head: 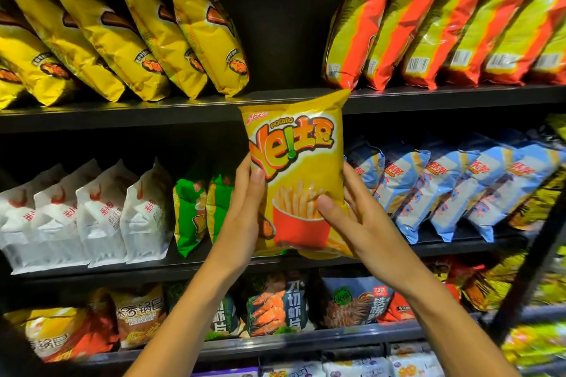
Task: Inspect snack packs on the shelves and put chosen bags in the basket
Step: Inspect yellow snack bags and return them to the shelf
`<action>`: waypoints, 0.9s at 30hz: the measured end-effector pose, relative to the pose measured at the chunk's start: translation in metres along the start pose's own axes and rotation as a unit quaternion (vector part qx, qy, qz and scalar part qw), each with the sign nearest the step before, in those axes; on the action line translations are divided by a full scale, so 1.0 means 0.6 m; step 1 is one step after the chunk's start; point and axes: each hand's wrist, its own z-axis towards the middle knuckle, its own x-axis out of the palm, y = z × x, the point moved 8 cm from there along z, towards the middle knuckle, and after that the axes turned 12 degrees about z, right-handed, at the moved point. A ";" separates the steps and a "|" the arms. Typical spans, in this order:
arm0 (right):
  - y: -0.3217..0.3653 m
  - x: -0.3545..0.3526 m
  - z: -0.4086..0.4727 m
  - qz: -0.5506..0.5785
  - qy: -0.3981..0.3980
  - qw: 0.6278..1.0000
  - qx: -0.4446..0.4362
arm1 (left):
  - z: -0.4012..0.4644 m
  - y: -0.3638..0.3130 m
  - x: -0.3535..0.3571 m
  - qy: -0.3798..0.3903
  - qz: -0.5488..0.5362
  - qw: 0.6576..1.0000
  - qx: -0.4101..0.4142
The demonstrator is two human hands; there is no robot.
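I hold a yellow snack bag [301,159] with a picture of fries in a red cup upright in front of the black shelves, its front facing me. My left hand [242,214] grips its left edge, thumb on the front. My right hand [352,220] grips its right lower side, thumb pressed on the fries picture. The bag hangs in the air before the middle shelf. No basket is in view.
The top shelf [183,113] carries yellow bags [159,40] on the left and red-yellow bags [428,30] on the right. The middle shelf has white bags [92,214], green bags [196,211] and light blue bags [453,187]. Lower shelves hold mixed shrimp-chip packs [275,306].
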 end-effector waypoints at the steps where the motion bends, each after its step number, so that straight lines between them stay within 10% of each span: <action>1: -0.005 -0.009 -0.002 0.009 -0.022 1.000 0.009 | -0.004 0.007 -0.002 0.024 -0.003 1.000 -0.002; 18: -0.096 -0.029 -0.086 0.138 -0.120 0.968 0.175 | -0.128 -0.009 0.026 0.187 0.248 0.923 0.226; 27: -0.005 -0.059 -0.119 -0.127 0.004 0.990 -0.056 | -0.138 -0.007 0.051 0.134 0.228 0.957 0.116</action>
